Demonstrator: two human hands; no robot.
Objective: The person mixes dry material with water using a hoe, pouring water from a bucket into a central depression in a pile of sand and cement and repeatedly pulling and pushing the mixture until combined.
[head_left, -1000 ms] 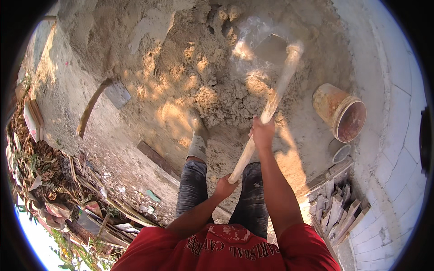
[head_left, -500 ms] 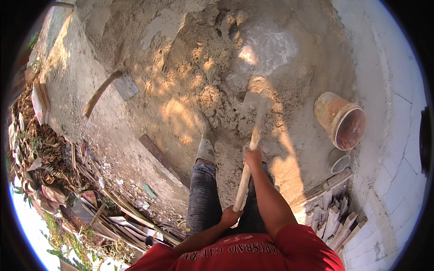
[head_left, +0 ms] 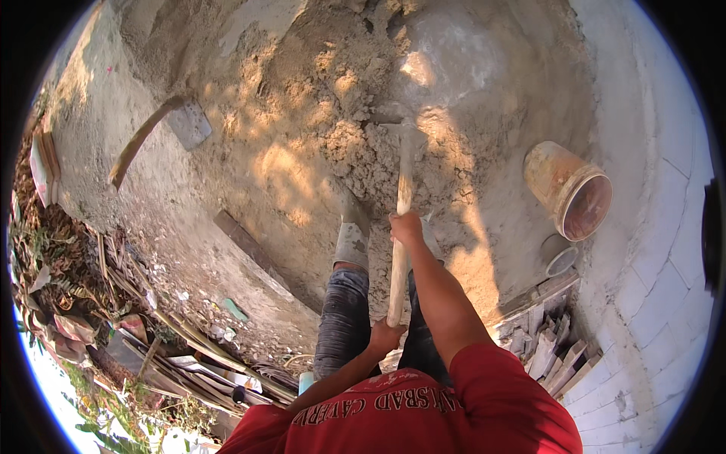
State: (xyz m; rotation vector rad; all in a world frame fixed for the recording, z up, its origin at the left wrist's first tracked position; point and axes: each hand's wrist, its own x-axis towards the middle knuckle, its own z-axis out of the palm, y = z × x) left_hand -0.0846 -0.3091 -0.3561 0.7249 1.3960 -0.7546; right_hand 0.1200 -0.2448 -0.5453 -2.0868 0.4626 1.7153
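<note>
Both hands grip a hoe (head_left: pixel 401 261) with a pale wooden handle that runs forward from my body. My left hand (head_left: pixel 386 335) is closed round the handle's near end, by my thighs. Farther up, my right hand (head_left: pixel 407 228) wraps the handle near its middle. The hoe's blade end, smeared with grey mix, rests in a heap of wet, lumpy mortar (head_left: pixel 370 159) in front of my boots. Part of the blade is hidden in the heap. Beyond it lies a pool of grey water (head_left: pixel 457 64).
A second hoe (head_left: pixel 144 142) lies at the left. On the right are a tipped, stained bucket (head_left: pixel 556 178), a smaller container (head_left: pixel 560 256) and stacked wood pieces (head_left: pixel 556 352) beside a pale wall (head_left: pixel 665 227). A plank (head_left: pixel 253 246) and piled debris (head_left: pixel 68 287) lie to the left.
The hoe's blade end has shifted left and a little farther away, into the mortar heap. Both hands moved with the handle, which now stands straighter in view. The grip is unchanged.
</note>
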